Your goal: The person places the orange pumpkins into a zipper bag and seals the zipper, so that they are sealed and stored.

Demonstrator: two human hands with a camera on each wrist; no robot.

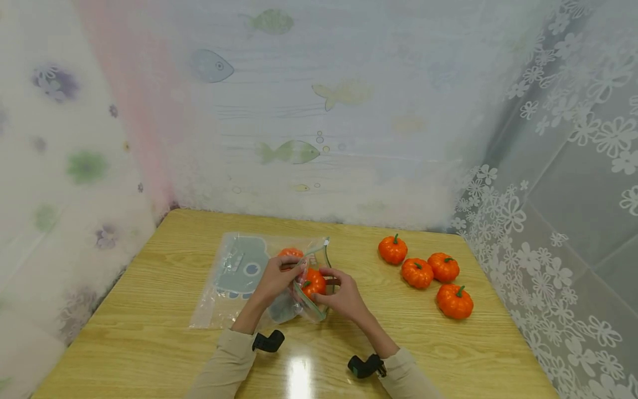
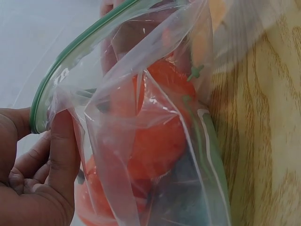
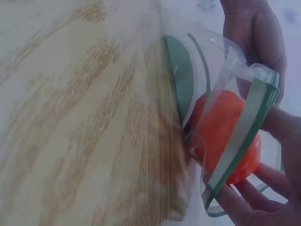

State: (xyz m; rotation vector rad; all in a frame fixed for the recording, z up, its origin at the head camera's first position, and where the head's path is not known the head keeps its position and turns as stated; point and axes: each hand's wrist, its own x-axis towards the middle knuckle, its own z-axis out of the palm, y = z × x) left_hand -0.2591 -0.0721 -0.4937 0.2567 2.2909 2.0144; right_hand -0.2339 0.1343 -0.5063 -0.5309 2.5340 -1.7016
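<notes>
A clear zip bag (image 1: 205, 306) with a green-edged mouth and a grey-green cartoon print lies on the table, its mouth raised and spread to the right. My left hand (image 1: 271, 281) pinches the rim of the mouth; the green zip strip (image 2: 70, 52) shows by its thumb in the left wrist view. At the mouth, my right hand (image 1: 346, 298) holds a small orange toy pumpkin (image 1: 314, 282) between thumb and fingers, partly inside the plastic. Another orange pumpkin (image 1: 291, 252) shows inside the bag behind the left hand. Plastic glare blurs the bag's contents.
Several orange pumpkins with green stems, among them one pumpkin (image 1: 392, 250) at the back and one pumpkin (image 1: 454, 302) nearer the front, stand on the right side of the wooden table (image 1: 399, 338). Patterned curtains (image 1: 279, 183) hang around the table's back and sides.
</notes>
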